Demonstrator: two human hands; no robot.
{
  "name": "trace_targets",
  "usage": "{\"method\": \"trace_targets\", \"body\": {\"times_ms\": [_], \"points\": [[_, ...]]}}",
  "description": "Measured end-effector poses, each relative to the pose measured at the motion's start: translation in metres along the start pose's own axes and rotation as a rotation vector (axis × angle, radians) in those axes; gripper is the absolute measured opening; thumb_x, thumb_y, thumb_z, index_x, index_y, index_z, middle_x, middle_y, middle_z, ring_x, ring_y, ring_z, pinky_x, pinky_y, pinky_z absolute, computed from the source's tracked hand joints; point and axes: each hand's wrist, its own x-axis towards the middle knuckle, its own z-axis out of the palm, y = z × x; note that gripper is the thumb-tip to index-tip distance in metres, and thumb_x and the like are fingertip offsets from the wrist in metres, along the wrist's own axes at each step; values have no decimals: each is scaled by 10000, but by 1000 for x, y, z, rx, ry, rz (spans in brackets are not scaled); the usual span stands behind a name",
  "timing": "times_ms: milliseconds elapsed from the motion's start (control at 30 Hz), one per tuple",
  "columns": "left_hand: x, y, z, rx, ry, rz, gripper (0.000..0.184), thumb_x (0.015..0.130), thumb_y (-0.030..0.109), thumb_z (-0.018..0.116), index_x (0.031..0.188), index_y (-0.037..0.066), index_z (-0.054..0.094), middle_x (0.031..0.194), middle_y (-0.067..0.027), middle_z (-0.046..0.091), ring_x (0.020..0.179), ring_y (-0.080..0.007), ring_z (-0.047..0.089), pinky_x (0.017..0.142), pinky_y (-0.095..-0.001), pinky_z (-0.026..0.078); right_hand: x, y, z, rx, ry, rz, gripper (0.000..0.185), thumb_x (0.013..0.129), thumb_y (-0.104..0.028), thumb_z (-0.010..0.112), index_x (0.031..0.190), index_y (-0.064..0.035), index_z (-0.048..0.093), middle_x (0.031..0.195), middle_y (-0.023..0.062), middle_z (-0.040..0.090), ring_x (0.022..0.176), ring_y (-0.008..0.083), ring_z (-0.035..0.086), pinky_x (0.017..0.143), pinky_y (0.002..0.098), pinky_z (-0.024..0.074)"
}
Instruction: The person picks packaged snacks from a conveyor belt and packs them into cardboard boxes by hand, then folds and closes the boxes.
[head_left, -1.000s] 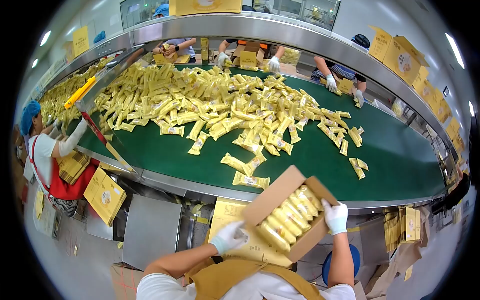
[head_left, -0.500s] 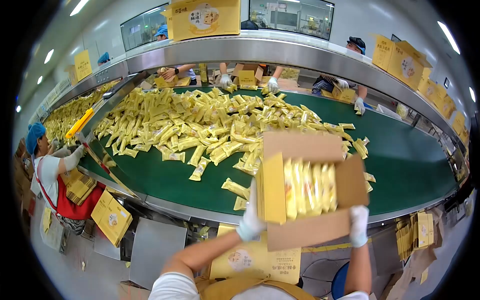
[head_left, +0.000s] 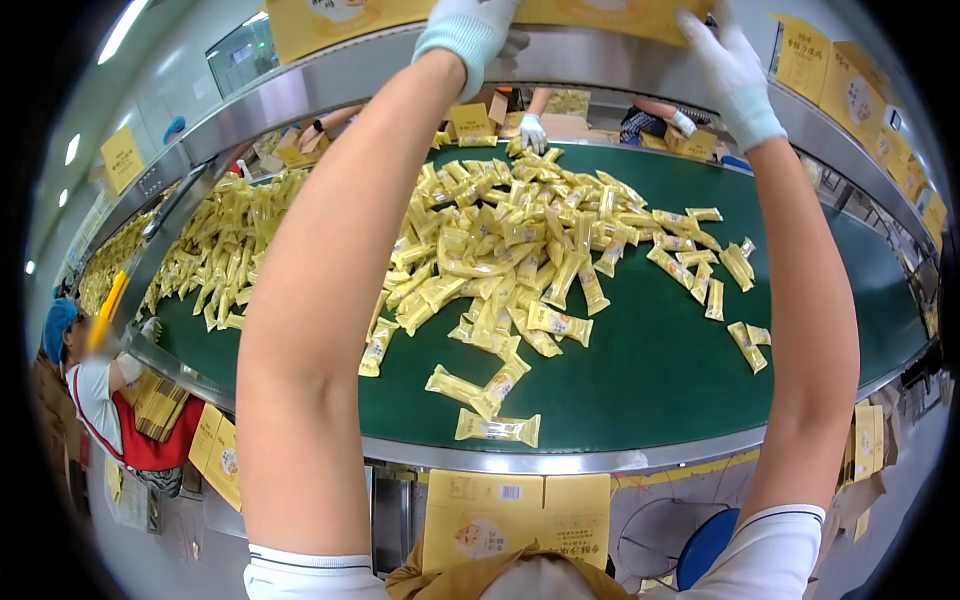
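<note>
Both my arms reach up over the green belt to the metal shelf. At the top edge my left hand, in a white glove, is beside a yellow box; its fingers are cut off by the frame. My right hand, also gloved, has its fingers against the right end of a yellow box on the shelf. That box shows only in part. Below lies a heap of yellow wrapped packets on the green belt.
Flat yellow cartons lie before my body, near a blue stool. A co-worker in red stands at left. Across the belt are co-workers' hands. More yellow boxes line the shelf at right.
The open box of packets has gone from above the belt's near edge up to the shelf with my hands. My arms are now stretched out, and the view has tilted and shifted.
</note>
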Motion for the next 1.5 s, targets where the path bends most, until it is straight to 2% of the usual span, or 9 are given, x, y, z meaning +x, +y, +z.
{"method": "trace_targets", "body": {"times_ms": [167, 267, 333, 433, 567, 700, 933, 1333, 1500], "points": [[13, -26, 1, 569, 107, 18, 370, 1010, 308, 490, 1140, -2, 644, 884, -211, 723, 704, -332, 729, 731, -436, 574, -14, -13, 11, -448, -224, 106, 760, 909, -428, 663, 1485, 8, 427, 1428, 275, 526, 1337, 413, 487, 1132, 427, 377], [11, -43, 20, 909, 256, 144, 404, 1005, 339, 469, 1196, 7, 597, 1057, -256, 693, 953, -395, 703, 863, -477, 544, -21, -8, 8, -521, -287, 57, 738, 905, -426, 665, 1459, 13, 454, 1422, 268, 533, 1322, 423, 493, 1126, 437, 383], [-24, -56, 26, 907, 164, 273, 680, 1000, 436, 484, 1519, 18, 352, 1598, -254, 294, 1344, -415, 475, 1105, -427, 409, -27, 12, 2, -435, -251, -22, 716, 902, -401, 675, 1448, 12, 467, 1431, 257, 529, 1317, 428, 494, 1124, 439, 385], [-119, -71, 23, 793, -202, 457, 654, 944, 355, 632, 1464, 21, 418, 1575, -266, 318, 1324, -439, 494, 1135, -435, 388, -76, 42, -9, -276, -310, -158, 661, 983, -275, 622, 1553, -64, 361, 1554, 188, 417, 1392, 277, 464, 1105, 374, 412], [-296, -71, -40, 559, -1202, -117, 368, 929, 345, 642, 1211, 107, 644, 1145, -194, 676, 978, -371, 673, 865, -450, 539, -243, -13, -78, 29, -900, -16, 461, 907, -311, 682, 1268, -28, 635, 1241, 215, 647, 1115, 336, 636, 983, 396, 503], [-454, -107, -120, 465, -1512, -772, 541, 972, 577, 529, 1015, 102, 783, 918, -132, 766, 825, -292, 731, 785, -385, 567, -407, -50, -152, 302, -1602, 602, 400, 991, -421, 556, 1077, -77, 742, 1091, 177, 723, 1023, 332, 679, 950, 414, 516], [-625, -100, -101, 438, -287, -1033, 914, 904, 541, 648, 1503, -65, 318, 1331, -349, 568, 1206, -478, 581, 1027, -440, 464, -599, -129, -122, -142, -1034, 1386, 981, 922, -674, 513, 1547, 34, 244, 1431, 322, 495, 1332, 404, 508, 1104, 377, 395], [-642, -97, -87, 283, 72, -932, 731, 954, 320, 672, 1463, -110, 371, 1386, -283, 565, 1247, -341, 584, 1050, -374, 445, -603, -161, -144, 113, -866, 1288, 878, 987, -542, 529, 1563, 50, 231, 1621, 296, 221, 1516, 368, 238, 1203, 393, 246], [-579, -11, -114, -201, 88, -878, 470, 1081, 295, 431, 1325, -85, 559, 1200, -154, 671, 1104, -212, 618, 983, -346, 478, -540, -199, -163, 572, -135, 1303, 699, 1029, -452, 515, 1512, 25, 349, 1454, 156, 480, 1319, 241, 486, 1130, 361, 362]]}}
